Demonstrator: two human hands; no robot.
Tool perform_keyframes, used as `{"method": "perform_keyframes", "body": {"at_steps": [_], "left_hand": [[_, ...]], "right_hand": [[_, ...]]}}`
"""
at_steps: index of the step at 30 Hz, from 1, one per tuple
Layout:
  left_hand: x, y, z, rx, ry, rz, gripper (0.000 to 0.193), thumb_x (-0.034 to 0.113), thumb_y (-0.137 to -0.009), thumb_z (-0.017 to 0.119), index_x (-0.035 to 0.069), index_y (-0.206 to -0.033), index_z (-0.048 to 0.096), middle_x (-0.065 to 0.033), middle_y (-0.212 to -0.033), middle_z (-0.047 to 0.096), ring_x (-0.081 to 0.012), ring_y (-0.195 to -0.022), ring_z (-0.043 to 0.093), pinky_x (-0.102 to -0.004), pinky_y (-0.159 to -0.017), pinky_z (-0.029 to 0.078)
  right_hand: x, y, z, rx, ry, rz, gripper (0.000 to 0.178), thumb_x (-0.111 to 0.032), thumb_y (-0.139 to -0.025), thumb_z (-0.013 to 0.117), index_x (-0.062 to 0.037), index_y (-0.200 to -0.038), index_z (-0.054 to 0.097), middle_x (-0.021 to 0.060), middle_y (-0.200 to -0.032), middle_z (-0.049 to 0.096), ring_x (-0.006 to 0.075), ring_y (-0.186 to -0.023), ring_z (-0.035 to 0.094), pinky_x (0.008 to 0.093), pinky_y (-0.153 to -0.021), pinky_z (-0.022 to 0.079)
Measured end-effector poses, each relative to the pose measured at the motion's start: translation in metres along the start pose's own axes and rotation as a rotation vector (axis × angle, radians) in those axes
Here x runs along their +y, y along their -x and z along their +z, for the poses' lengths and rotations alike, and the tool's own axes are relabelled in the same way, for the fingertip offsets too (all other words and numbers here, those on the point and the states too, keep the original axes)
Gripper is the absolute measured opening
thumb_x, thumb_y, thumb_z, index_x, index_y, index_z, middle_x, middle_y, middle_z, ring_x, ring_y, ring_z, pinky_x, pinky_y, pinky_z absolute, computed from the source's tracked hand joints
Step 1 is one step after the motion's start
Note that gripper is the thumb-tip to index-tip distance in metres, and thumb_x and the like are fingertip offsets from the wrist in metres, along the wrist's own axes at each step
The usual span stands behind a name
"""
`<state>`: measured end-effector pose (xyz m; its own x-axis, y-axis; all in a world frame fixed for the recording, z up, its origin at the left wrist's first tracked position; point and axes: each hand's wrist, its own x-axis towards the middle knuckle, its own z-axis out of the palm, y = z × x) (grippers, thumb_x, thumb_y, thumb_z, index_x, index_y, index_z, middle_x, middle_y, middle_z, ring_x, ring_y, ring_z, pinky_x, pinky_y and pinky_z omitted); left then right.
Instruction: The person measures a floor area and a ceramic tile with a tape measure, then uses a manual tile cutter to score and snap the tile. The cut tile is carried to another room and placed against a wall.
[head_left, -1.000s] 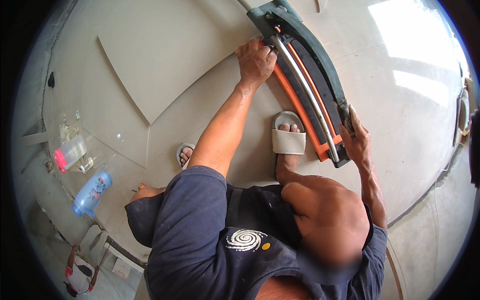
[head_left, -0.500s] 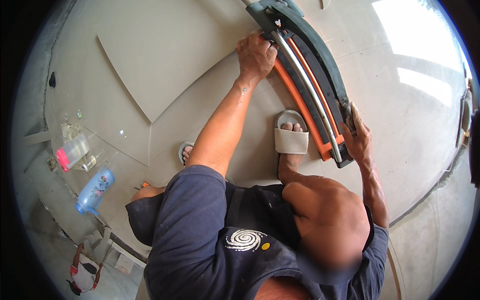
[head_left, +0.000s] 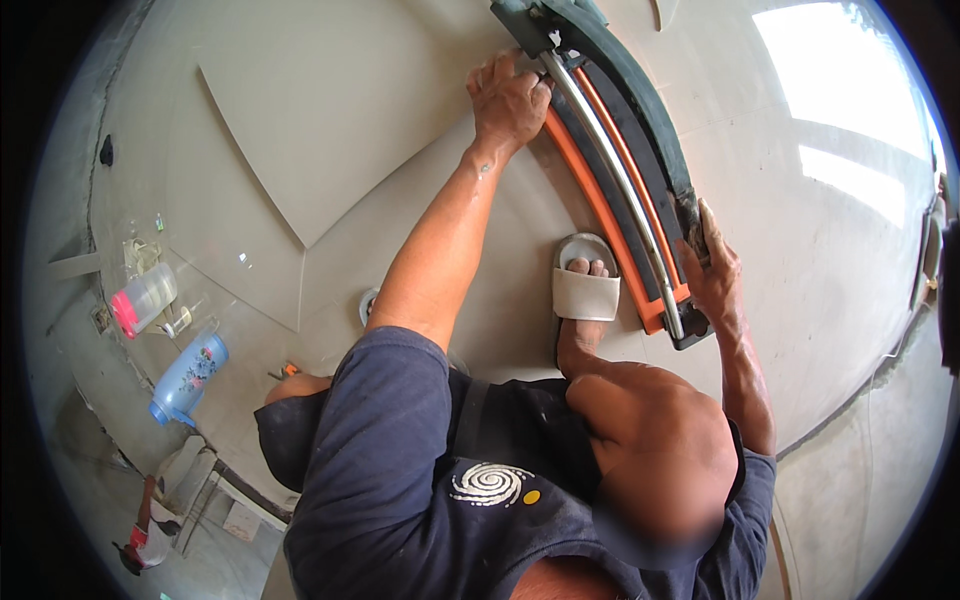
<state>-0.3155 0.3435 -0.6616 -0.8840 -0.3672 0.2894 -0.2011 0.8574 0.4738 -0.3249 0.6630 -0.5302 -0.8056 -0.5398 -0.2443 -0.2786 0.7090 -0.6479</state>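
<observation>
A long manual tile cutter (head_left: 600, 150) with orange edges, black pads and a silver rail lies at the upper right, slanting towards me. My right hand (head_left: 712, 270) is wrapped around the near end of its dark lever handle (head_left: 665, 140). The thumb is on the inner side and the fingers lie along the outer side. My left hand (head_left: 508, 100) has its fingers curled on the near edge of a large grey tile (head_left: 330, 120), right beside the cutter's orange edge. The fingertips are partly hidden. The tile reaches up to the cutter.
My sandalled foot (head_left: 585, 290) stands beside the cutter. At the left are a clear container with a pink lid (head_left: 125, 313) and a blue flowered jug (head_left: 190, 377). A red and white shape (head_left: 152, 545) at the lower left is unclear. Window light glares at the upper right.
My left hand has shifted slightly farther away along the cutter's edge. The foot and the cutter's near end appear a little closer to me. The red and white shape has changed outline.
</observation>
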Motion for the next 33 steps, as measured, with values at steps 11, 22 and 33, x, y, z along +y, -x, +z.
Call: {"method": "perform_keyframes", "body": {"at_steps": [11, 22, 33], "left_hand": [[-0.022, -0.022, 0.0, -0.038, -0.031, -0.048, 0.027, 0.028, -0.083, 0.051, 0.008, -0.079, 0.068, -0.011, -0.125, 0.048, -0.0294, -0.119, 0.039, -0.0499, -0.098, 0.024], [-0.044, -0.047, -0.002, -0.025, -0.031, -0.082, 0.028, 0.028, -0.084, 0.049, 0.007, -0.083, 0.068, -0.0103, -0.126, 0.048, -0.0281, -0.121, 0.038, -0.05, -0.1, 0.021], [-0.082, -0.091, -0.009, 0.078, -0.116, -0.055, 0.024, 0.026, -0.084, 0.055, 0.006, -0.089, 0.067, -0.0123, -0.118, 0.054, -0.0314, -0.108, 0.049, -0.0501, -0.092, 0.032]], "right_hand": [[-0.014, -0.029, 0.006, -0.005, 0.025, -0.032, 0.057, -0.01, -0.082, 0.063, -0.0084, -0.135, 0.041, 0.0195, -0.106, 0.062, 0.0305, -0.096, 0.063, 0.0376, -0.077, 0.052], [-0.028, -0.062, 0.016, -0.002, 0.002, -0.028, 0.056, -0.012, -0.084, 0.063, -0.0097, -0.135, 0.04, 0.0191, -0.108, 0.062, 0.0268, -0.097, 0.064, 0.0366, -0.079, 0.052], [-0.054, -0.115, 0.031, 0.024, 0.044, -0.011, 0.058, -0.018, -0.082, 0.064, -0.0124, -0.135, 0.041, 0.0191, -0.102, 0.063, 0.0314, -0.096, 0.063, 0.0378, -0.078, 0.052]]}}
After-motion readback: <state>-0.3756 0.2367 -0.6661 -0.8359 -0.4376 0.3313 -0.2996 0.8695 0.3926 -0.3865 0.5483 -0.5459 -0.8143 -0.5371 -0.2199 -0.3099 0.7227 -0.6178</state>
